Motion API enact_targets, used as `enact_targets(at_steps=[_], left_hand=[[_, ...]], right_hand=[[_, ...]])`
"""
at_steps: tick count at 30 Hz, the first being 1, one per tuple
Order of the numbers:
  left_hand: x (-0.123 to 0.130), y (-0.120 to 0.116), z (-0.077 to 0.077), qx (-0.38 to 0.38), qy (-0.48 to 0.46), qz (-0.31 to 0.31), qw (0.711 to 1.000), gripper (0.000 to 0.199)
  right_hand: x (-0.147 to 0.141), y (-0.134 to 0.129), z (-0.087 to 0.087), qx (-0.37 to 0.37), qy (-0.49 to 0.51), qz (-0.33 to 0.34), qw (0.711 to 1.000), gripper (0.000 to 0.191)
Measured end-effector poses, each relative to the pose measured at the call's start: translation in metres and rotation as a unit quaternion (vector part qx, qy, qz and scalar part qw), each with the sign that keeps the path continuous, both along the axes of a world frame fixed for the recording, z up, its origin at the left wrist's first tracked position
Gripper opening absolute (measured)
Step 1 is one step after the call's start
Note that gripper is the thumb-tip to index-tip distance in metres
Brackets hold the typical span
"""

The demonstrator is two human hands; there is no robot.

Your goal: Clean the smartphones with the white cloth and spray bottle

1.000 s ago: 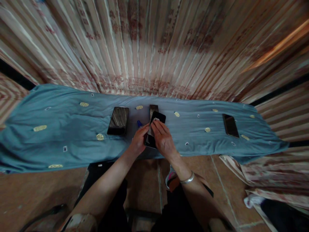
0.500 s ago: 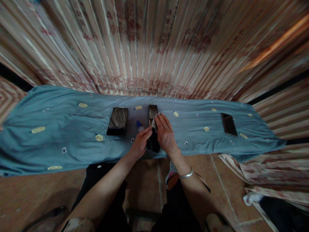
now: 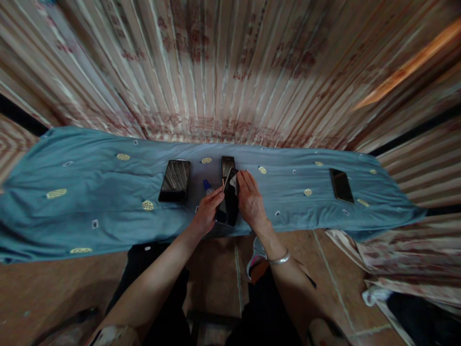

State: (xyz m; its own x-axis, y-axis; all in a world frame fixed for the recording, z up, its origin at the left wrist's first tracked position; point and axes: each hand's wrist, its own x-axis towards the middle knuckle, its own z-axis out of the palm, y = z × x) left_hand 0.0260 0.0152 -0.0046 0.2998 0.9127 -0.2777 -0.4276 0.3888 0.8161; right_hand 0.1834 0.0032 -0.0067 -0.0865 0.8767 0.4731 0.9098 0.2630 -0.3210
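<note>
My left hand (image 3: 208, 211) grips a black smartphone (image 3: 227, 206) by its left edge, thumb along the side, and holds it tilted above the front of the table. On the phone's upper right side lies my right hand (image 3: 251, 198), fingers together over a small greyish cloth (image 3: 233, 183). Most of the cloth is hidden under those fingers. Just behind the held phone rests another dark phone (image 3: 227, 165), partly covered by it. A small bottle with a blue cap (image 3: 206, 184) is beside my left fingers, its body mostly hidden.
A dark tablet (image 3: 175, 181) lies to the left on the blue patterned cloth (image 3: 118, 192) that covers the table. Far to the right is another phone (image 3: 341, 185). A pleated curtain (image 3: 223, 86) hangs behind the table.
My right hand with the cloth has slid slightly right across the phone, away from my left fingers. More of the phone's upper screen and top edge now shows.
</note>
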Motion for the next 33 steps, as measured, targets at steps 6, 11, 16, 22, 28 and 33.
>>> enact_targets(at_steps=[6,11,16,22,28,33], left_hand=[[0.003,-0.002,-0.004,-0.007,0.005,-0.009,1.0,0.046],[0.002,-0.003,-0.004,0.005,0.023,-0.014,1.0,0.049],[-0.002,0.001,0.0,0.012,0.007,-0.009,1.0,0.048],[-0.003,0.001,0.0,0.008,0.008,-0.004,1.0,0.043],[0.002,-0.002,-0.006,0.005,0.006,-0.019,1.0,0.047],[0.002,-0.002,-0.004,-0.01,0.011,-0.01,1.0,0.05]], right_hand=[[-0.007,0.0,0.001,0.023,0.002,0.004,1.0,0.058],[-0.011,0.001,0.004,0.029,0.008,0.01,1.0,0.056],[-0.005,0.001,0.001,0.006,0.01,0.008,1.0,0.061],[-0.002,0.0,-0.003,-0.003,-0.002,-0.005,1.0,0.062],[-0.009,-0.001,0.0,0.007,0.005,0.002,1.0,0.061],[-0.011,-0.001,0.001,0.014,0.008,-0.002,1.0,0.058]])
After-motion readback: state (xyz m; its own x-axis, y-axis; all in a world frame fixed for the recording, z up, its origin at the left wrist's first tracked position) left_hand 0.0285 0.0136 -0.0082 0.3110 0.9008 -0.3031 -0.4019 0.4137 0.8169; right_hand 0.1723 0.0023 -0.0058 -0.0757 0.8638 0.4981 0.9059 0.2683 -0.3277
